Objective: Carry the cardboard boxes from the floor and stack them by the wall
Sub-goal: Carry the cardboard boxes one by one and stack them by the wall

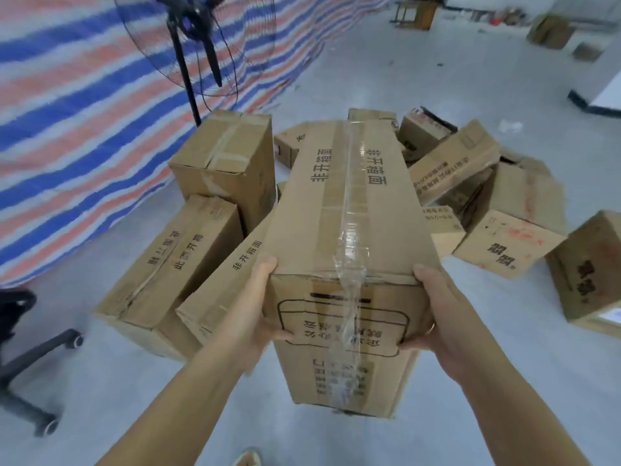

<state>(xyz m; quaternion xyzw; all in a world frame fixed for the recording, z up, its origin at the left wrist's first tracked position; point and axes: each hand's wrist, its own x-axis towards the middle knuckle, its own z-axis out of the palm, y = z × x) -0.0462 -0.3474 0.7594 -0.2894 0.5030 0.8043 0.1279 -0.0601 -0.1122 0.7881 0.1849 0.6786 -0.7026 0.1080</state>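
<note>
Box (pixel 349 210) btwn hands | L hand (pixel 260 306) + R hand (pixel 433 309) grip near end

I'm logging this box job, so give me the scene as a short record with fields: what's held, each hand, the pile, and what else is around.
held: long taped box, lifted, near end toward the camera
left hand: grips the box's left near corner
right hand: grips the box's right near corner
pile: boxes jumbled on the floor behind the held box
by the tarp: upright box, two long boxes lying beside it
backdrop: striped tarp
other: fan, chair base
</note>
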